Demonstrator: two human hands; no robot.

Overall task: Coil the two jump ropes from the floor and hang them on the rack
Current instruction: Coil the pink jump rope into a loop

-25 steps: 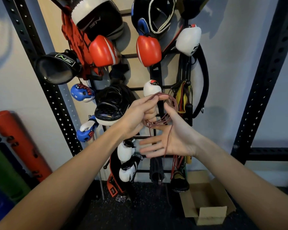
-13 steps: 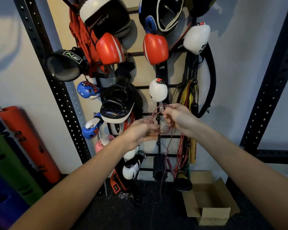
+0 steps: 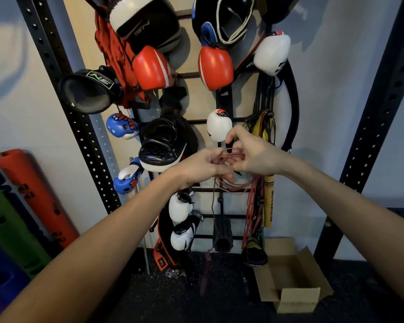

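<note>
Thin pinkish-red jump rope [image 3: 233, 191], gathered into several loops and held at chest height just in front of the black barred wall rack [image 3: 229, 216]. One loose strand drops to a dark red handle [image 3: 205, 273] hanging just above the black floor [image 3: 149, 299]. The left hand [image 3: 200, 169] has its grip closed round the bundled strands. The right hand [image 3: 254, 157] meets it, fingers curled onto the same loops and thumb raised. One second earlier the right hand lay flat and spread beneath the coil; it has since closed, and both hands have dropped below the small white boxing glove [image 3: 219, 127]. The coil appears nearly finished, with hanging still to come.
</note>
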